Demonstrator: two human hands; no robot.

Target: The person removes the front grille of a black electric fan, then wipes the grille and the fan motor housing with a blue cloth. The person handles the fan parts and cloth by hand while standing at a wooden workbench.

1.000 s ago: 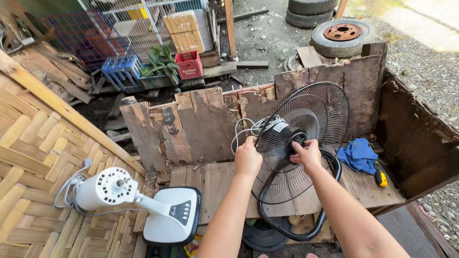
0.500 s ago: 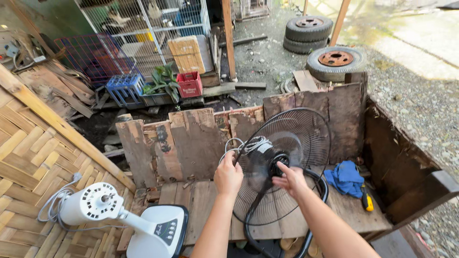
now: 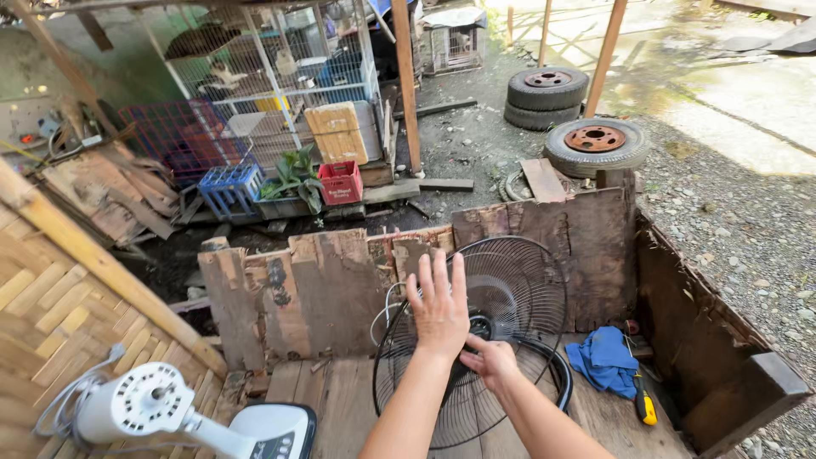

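My left hand (image 3: 439,308), fingers spread wide, lies flat on the black fan guard (image 3: 518,293) at centre frame; my right hand (image 3: 490,360) pinches its hub below, beside the wooden wall (image 3: 586,242).

two bare forearms enter frame from bottom edge. no sleeves, no gloves visible. left hand (image 3: 439,310): no ring, no watch, no band at wrist. right hand (image 3: 490,360): likewise unadorned. nails short. rest of body out of frame.

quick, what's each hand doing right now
Left hand: open, fingers spread, lifted in front of the black fan grille, holding nothing.
Right hand: fingers closed in a grip at the grille's centre hub.
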